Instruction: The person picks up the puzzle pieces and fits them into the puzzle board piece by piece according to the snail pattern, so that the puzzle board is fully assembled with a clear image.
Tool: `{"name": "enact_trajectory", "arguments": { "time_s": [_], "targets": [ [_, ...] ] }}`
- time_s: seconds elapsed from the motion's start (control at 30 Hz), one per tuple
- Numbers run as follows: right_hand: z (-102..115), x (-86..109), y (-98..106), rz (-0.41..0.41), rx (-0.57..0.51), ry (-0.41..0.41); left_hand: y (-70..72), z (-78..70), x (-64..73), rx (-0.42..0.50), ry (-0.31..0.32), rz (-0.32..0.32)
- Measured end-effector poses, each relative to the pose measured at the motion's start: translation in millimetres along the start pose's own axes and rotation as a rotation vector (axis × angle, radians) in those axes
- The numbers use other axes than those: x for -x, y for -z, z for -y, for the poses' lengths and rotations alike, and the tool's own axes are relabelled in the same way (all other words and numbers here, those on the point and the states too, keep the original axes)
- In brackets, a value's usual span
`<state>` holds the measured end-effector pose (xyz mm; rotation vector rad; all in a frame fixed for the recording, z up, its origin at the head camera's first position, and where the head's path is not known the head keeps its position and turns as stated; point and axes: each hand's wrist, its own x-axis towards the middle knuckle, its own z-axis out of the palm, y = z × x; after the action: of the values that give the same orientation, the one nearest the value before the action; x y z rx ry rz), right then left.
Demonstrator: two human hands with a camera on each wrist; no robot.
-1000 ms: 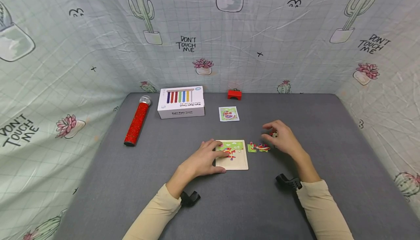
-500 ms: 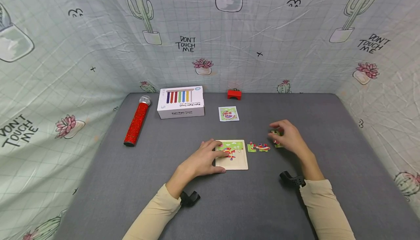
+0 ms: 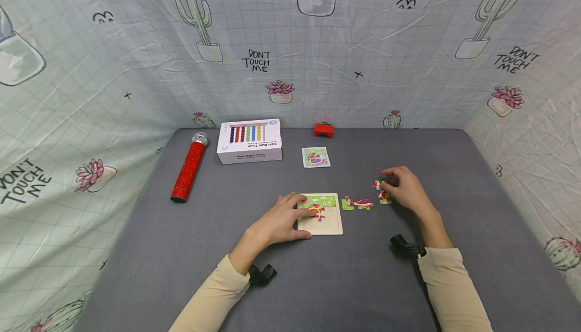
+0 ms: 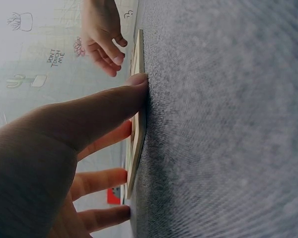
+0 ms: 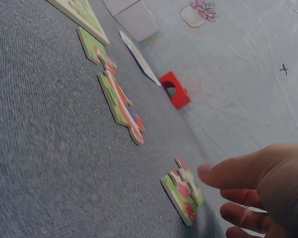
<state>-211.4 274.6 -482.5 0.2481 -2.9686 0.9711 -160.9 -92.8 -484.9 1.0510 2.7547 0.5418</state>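
Note:
My left hand [image 3: 283, 219] rests on a wooden puzzle board [image 3: 333, 226] in the head view, fingers spread and thumb at its near edge. Part of a red, blue and green picture fills the board's upper area, partly under the fingers. Right of the board lie a green corner puzzle piece [image 3: 348, 205] and a red, white and purple puzzle piece [image 3: 364, 204]. Farther right, my right hand [image 3: 406, 190] hovers beside more puzzle pieces [image 5: 180, 196]. In the right wrist view its thumb [image 5: 223, 173] stands just off them, and nothing shows between the loosely bent fingers.
Behind the board lies a small picture card [image 3: 316, 157], with a red arch block [image 3: 324, 130] beyond it. A white box [image 3: 249, 142] and a red glittery microphone [image 3: 188, 173] are at the back left. A printed cloth [image 3: 317, 44] hangs behind the grey table [image 3: 336, 281].
My right hand has drawn off to the right, uncovering the puzzle pieces beside it. The left hand has stayed on the board.

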Motion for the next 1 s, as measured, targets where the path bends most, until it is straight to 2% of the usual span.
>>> {"name": "enact_trajectory", "arguments": {
  "time_s": [0.57, 1.0],
  "targets": [
    [-9.1, -2.3, -1.3, 0.078, 0.066, 0.035, -0.4, 1.7, 0.0, 0.005, -0.016, -0.005],
    [-10.0, -3.2, -2.1, 0.060, 0.021, -0.041, -1.6, 2.6, 0.3, 0.001, -0.021, -0.016]
  ]
}}
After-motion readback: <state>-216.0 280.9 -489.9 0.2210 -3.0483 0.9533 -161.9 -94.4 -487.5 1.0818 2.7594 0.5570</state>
